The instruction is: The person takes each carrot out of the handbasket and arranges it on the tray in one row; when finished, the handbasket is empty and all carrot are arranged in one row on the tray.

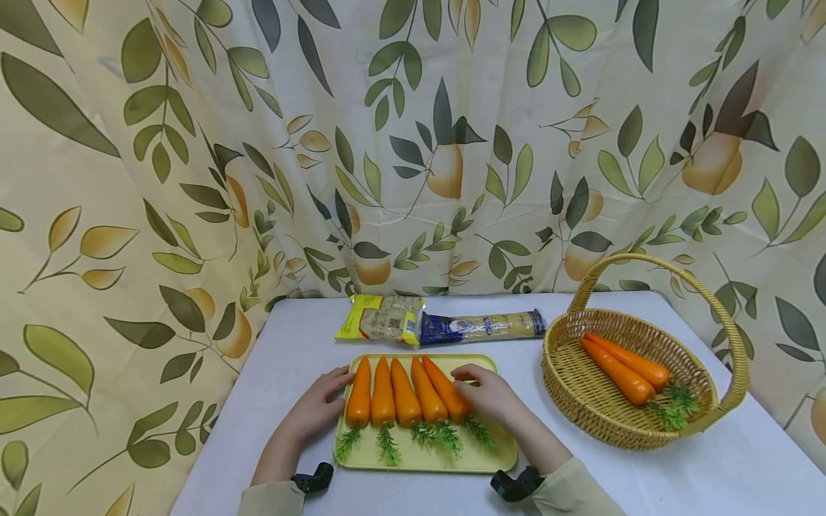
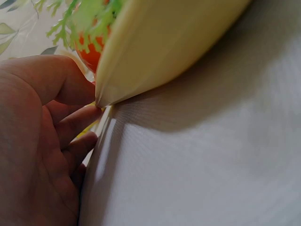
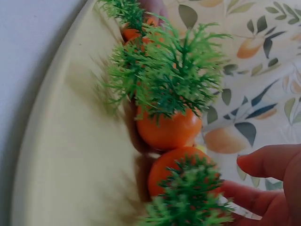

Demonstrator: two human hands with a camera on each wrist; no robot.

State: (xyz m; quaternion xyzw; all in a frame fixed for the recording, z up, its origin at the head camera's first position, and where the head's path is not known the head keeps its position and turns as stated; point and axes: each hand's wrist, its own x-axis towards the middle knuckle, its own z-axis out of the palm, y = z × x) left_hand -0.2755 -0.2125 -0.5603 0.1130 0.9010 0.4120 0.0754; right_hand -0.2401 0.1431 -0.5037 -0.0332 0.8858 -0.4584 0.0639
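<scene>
Several orange carrots (image 1: 394, 393) with green feathery tops lie side by side on a pale yellow tray (image 1: 497, 451), tips pointing away from me. My left hand (image 1: 319, 405) is at the tray's left edge; in the left wrist view its thumb (image 2: 70, 80) touches the rim, and the other fingers are loosely bent outside it. My right hand (image 1: 488, 392) is at the rightmost carrot (image 1: 447, 389), fingers reaching its far side. In the right wrist view the right thumb (image 3: 263, 162) stands apart from that carrot, whose leafy top (image 3: 188, 193) hides part of the fingers.
A wicker basket (image 1: 581, 412) with a tall handle stands on the right, holding two carrots (image 1: 622, 369). Behind the tray lie a yellow packet (image 1: 383, 319) and a blue-ended packet (image 1: 484, 327). A leaf-patterned curtain (image 1: 413, 143) hangs behind the white table (image 1: 258, 401).
</scene>
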